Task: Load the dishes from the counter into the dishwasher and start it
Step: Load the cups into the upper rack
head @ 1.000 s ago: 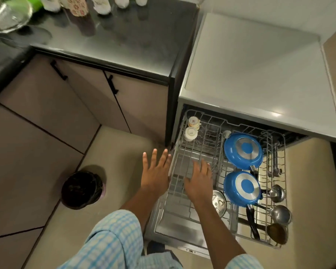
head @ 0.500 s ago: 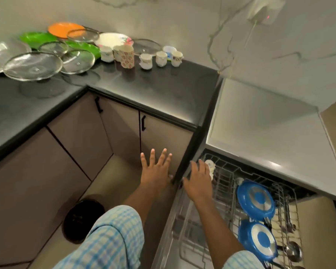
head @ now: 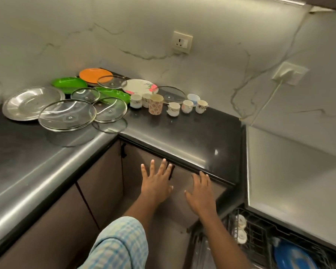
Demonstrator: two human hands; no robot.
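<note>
Both hands hold nothing. The left hand (head: pixel 156 184) is flat with its fingers spread wide, and the right hand (head: pixel 201 197) beside it is flat too, with the fingers closer together. The fingers of both point up toward the front edge of the black counter (head: pixel 182 136), in front of the brown cabinet doors (head: pixel 105 181); I cannot tell if they touch the doors. The dishes wait at the back of the counter, around its inner corner. A row of small cups (head: pixel 173 109) with a taller flowered mug (head: pixel 156 104) stands upright, mouths up, and the row runs along the back edge. To the left of it, several glass lids (head: pixel 67 115) lie flat and overlap each other, beside a steel plate (head: pixel 27 102) near the left edge. Behind them lie green plates (head: pixel 69 84), an orange plate (head: pixel 92 74) and a white flowered plate (head: pixel 139 86). At the right end of the counter stands the dishwasher (head: pixel 289 181). Its wire rack (head: pixel 260 233) shows below its top, with two small cups (head: pixel 241 228) and a blue pan (head: pixel 293 257) inside.
</note>
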